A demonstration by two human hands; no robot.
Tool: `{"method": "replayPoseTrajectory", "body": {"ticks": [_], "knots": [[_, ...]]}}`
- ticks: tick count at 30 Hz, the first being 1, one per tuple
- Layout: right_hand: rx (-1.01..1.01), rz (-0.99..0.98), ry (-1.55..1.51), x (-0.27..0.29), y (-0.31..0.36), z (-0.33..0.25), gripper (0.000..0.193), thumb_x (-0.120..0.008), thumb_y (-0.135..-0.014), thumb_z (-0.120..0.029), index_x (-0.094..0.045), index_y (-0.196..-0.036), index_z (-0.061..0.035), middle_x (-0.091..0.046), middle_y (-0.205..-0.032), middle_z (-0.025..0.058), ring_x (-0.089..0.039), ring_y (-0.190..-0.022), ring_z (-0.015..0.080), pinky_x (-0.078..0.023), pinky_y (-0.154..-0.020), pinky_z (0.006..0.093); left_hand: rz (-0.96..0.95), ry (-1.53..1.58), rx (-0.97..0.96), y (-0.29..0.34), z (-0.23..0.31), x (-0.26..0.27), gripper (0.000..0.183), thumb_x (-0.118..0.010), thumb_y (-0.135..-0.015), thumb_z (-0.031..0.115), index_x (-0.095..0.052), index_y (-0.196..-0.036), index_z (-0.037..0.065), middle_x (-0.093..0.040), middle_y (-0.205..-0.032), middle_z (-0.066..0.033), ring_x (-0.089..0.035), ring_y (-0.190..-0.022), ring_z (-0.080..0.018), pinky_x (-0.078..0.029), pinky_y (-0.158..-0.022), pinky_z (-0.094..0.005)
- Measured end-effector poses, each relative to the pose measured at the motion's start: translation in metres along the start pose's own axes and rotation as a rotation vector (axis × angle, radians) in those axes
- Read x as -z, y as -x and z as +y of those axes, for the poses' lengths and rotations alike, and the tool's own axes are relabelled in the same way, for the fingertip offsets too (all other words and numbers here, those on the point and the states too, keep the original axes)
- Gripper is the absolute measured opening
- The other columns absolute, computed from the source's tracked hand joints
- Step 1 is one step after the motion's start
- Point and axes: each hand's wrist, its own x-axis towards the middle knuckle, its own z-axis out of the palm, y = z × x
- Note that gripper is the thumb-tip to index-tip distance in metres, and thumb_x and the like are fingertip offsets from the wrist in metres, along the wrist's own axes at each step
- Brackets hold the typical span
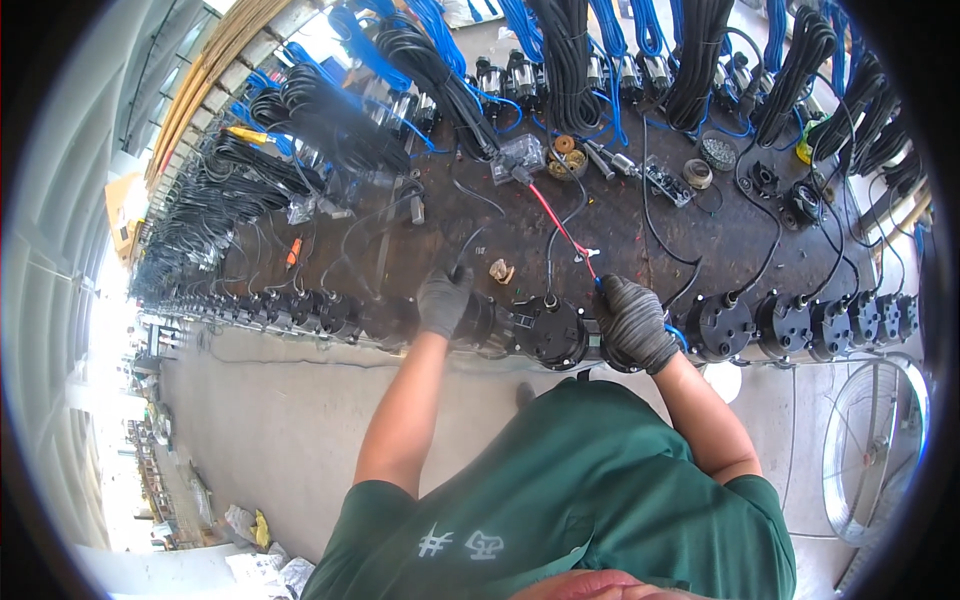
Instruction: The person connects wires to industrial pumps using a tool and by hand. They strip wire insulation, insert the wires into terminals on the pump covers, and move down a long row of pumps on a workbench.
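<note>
My left hand point(443, 300), in a grey glove, is closed at the bench's near edge, with a thin black cable point(472, 240) running up from its fingertips. My right hand point(636, 322), gloved too, is wrapped round the near end of a long thin red piece point(556, 222). This piece looks blue where it enters the fist, and slants up to a clear plastic packet point(519, 158); whether it is a wire or a tool shaft I cannot tell. Between the hands sits a round black housing point(553, 335) with a cable rising from its top. Another housing is partly covered by my right hand.
More round black housings point(722, 328) line the near edge of the dark bench point(400, 245). Coiled black cables point(570, 70) and blue cables point(610, 35) hang at the back. An orange-handled tool point(293, 252) lies left; a small crumpled brown piece point(501, 271) lies mid-bench. A round wire-guard fan point(872, 450) stands right.
</note>
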Motion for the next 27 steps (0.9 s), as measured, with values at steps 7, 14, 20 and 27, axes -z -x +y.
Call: {"method": "replayPoseTrajectory", "body": {"ticks": [7,14,20,27], "knots": [[-0.001,0.006,0.002,-0.001,-0.001,0.001,0.012,-0.062,-0.090,-0.017,-0.058,-0.091,-0.0055,-0.063,-0.074,0.0196,-0.063,-0.070,0.0417,-0.048,-0.062,0.0512,0.054,0.680,-0.042,-0.001,-0.021,-0.011,0.051,-0.061,-0.097,0.047,-0.067,-0.119,0.001,-0.071,-0.103,-0.0219,-0.067,-0.095,-0.0361,-0.050,-0.088,-0.0409],[-0.010,0.004,0.007,-0.004,-0.001,0.004,0.013,-0.062,-0.090,-0.018,-0.058,-0.092,-0.0053,-0.063,-0.074,0.0204,-0.063,-0.071,0.0423,-0.048,-0.062,0.0516,-0.022,0.606,0.082,-0.006,-0.026,-0.011,0.057,-0.057,-0.098,0.052,-0.068,-0.117,-0.001,-0.071,-0.106,-0.0222,-0.066,-0.098,-0.0367,-0.049,-0.089,-0.0397],[-0.038,-0.026,-0.005,0.001,0.000,0.003,0.014,-0.062,-0.090,-0.018,-0.058,-0.093,-0.0049,-0.062,-0.075,0.0206,-0.063,-0.072,0.0433,-0.048,-0.062,0.0517,-0.129,0.301,0.070,-0.006,-0.003,-0.003,0.053,-0.062,-0.093,0.053,-0.070,-0.106,0.003,-0.071,-0.101,-0.0204,-0.067,-0.099,-0.0378,-0.051,-0.086,-0.0430],[-0.060,-0.116,-0.008,0.005,-0.002,0.004,0.025,-0.064,-0.090,-0.016,-0.061,-0.111,-0.0024,-0.068,-0.084,0.0195,-0.068,-0.078,0.0364,-0.053,-0.070,0.0459,-0.061,0.201,-0.029,-0.004,0.000,-0.001,0.040,-0.062,-0.095,0.042,-0.069,-0.115,0.009,-0.069,-0.113,-0.0189,-0.066,-0.105,-0.0363,-0.050,-0.091,-0.0451]]}}
